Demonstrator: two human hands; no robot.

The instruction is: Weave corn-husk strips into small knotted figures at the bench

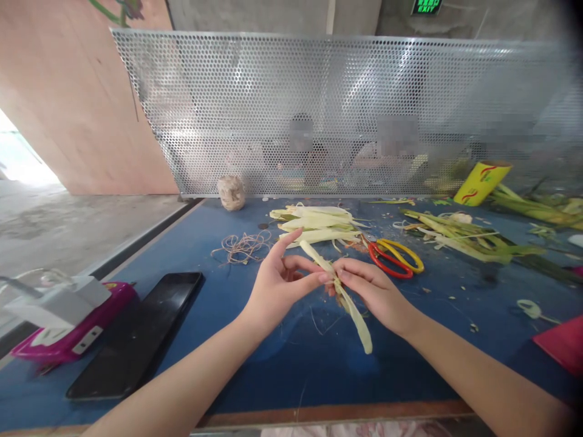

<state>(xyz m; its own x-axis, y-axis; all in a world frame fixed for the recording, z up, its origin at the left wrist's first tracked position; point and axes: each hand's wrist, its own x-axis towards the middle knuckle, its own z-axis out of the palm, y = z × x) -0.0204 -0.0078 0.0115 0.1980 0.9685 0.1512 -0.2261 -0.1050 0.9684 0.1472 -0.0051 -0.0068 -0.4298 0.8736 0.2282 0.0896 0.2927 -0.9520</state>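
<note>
A pale yellow-green leaf strip (359, 325) is held above the blue table (282, 358) between both hands. My left hand (280, 285) pinches the strip with thumb and middle finger, its index finger raised. My right hand (371, 288) is closed round the strip at its middle, and the strip's lower end hangs down past it. Behind the hands lies a small pile of similar pale leaf strips (319, 224).
Red and yellow scissors (395, 258) lie just right of the hands. A coil of thin string (241, 247), a ball of twine (231, 192), a black phone (141, 331) and a pink box (73, 331) are to the left. Green leaves (473, 240) lie right. A perforated metal screen (346, 109) stands behind.
</note>
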